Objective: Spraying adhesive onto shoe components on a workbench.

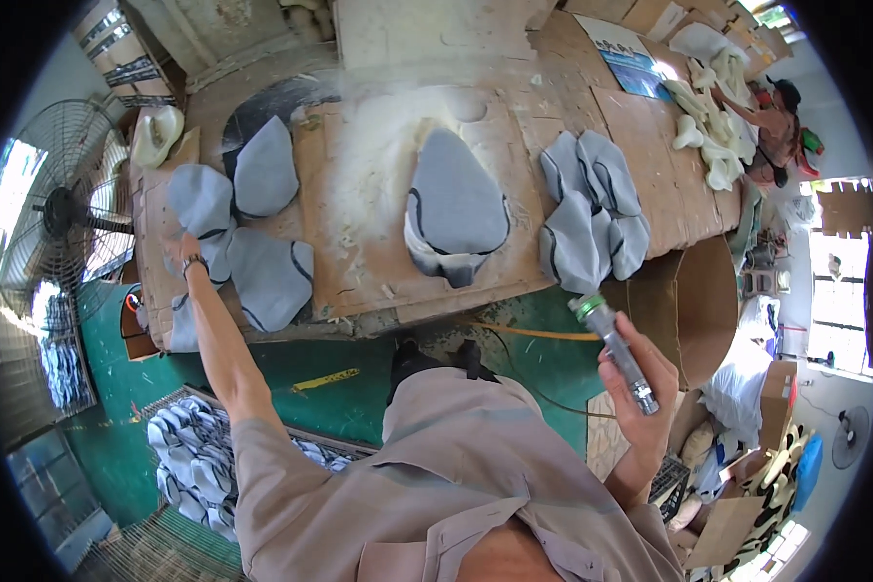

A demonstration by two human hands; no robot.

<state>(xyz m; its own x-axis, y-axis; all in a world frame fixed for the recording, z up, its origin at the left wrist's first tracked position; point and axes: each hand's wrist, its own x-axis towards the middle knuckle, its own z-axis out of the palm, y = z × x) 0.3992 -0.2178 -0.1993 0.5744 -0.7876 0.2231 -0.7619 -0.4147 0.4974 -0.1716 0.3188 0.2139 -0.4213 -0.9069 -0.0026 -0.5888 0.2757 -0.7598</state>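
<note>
My right hand [640,374] is closed around a grey cylindrical tool [619,361] with a green ring at its upper end, held up past the table's front edge. Out at the left, my left hand [182,254] reaches onto a group of grey seat-shaped fabric pieces [272,276] with black trim. Its fingers are blurred against the fabric, so their grip is unclear. In the middle of the table lies a grey seat-shaped piece [458,199], wide end toward me, with a pale lower rim showing beneath it.
More grey pieces [592,209] lie at the right on the cardboard-covered table [359,281]. Pale dust surrounds the middle piece. An open cardboard box [694,310] stands at the right, a fan [63,209] at the left. Another person [776,131] handles cream-coloured parts [713,136] at the far right.
</note>
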